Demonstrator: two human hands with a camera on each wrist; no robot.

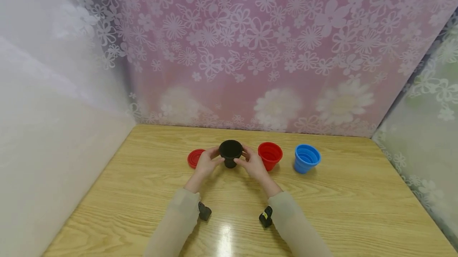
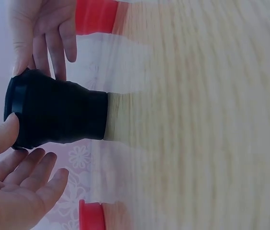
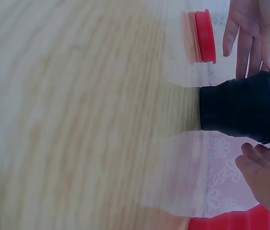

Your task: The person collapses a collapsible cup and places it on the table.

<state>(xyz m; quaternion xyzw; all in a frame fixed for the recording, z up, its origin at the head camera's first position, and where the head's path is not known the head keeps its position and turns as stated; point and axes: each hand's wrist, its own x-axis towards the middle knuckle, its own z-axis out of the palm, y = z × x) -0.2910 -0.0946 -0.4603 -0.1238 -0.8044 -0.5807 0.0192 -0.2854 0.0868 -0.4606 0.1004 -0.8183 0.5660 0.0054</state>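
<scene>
A black collapsible cup (image 1: 230, 149) stands upright and extended on the table, its narrower base down. My left hand (image 1: 206, 163) holds its rim from the left, thumb in front. From the other side my right hand (image 1: 253, 165) pinches the same rim between thumb and fingers. In the left wrist view the black cup (image 2: 58, 110) rests on the wood, and the lower fingers of both hands stay off its wall. A flattened red collapsible cup (image 1: 195, 158) lies beside my left hand. Behind my right hand stands an extended red cup (image 1: 270, 154), partly hidden by that hand.
An extended blue collapsible cup (image 1: 306, 158) stands farther right. The wooden table (image 1: 343, 205) ends at a pink floral curtain (image 1: 236, 70) behind the cups. Pale fabric sides hang at left and right. A black wrist device (image 1: 204, 211) sits at each cuff.
</scene>
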